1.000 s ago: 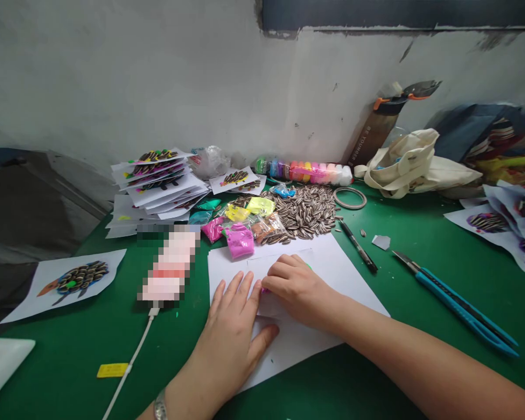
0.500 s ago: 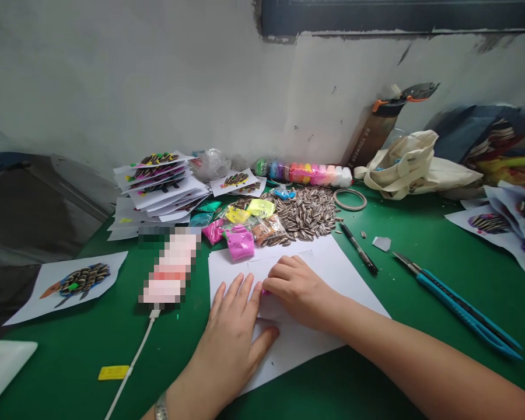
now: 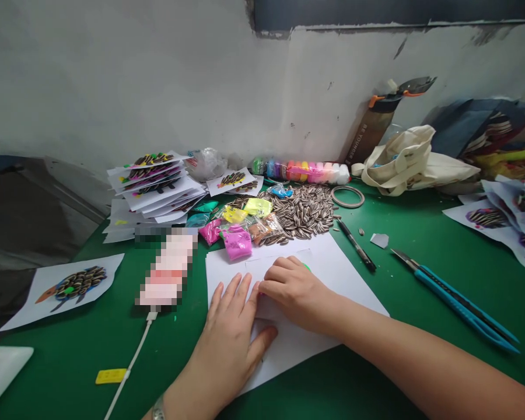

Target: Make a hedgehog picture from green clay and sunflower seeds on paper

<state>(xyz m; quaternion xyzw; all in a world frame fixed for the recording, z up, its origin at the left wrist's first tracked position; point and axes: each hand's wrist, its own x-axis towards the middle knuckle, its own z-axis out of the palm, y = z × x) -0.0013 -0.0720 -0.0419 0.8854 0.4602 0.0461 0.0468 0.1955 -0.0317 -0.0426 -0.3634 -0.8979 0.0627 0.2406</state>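
Note:
My left hand point(image 3: 231, 329) lies flat on the sheets of white paper point(image 3: 341, 274), fingers spread. Beside its index fingertip, my right hand point(image 3: 295, 294) has its fingers curled and pressed down on the paper. A speck of pink clay shows at those fingertips; most of it is hidden under them. Behind the right knuckles peeks a bit of green point(image 3: 307, 266). Just past the paper's far edge lie a pink clay packet point(image 3: 237, 242), a yellow clay packet point(image 3: 258, 207) and a heap of striped sunflower seeds point(image 3: 308, 213).
To the right lie a black pen point(image 3: 356, 245), a blue utility knife point(image 3: 459, 306) with its blade out, and a tape roll point(image 3: 347, 197). A blurred pink device point(image 3: 170, 268) with a cable is at left. Seed-picture sheets point(image 3: 157, 192) are stacked behind it. A bottle point(image 3: 371, 128) leans at the wall.
The view has shifted slightly. My right fingers have shifted a little over the pink bit, which shows less now, and a green bit has come into sight behind the knuckles. My left hand stays flat.

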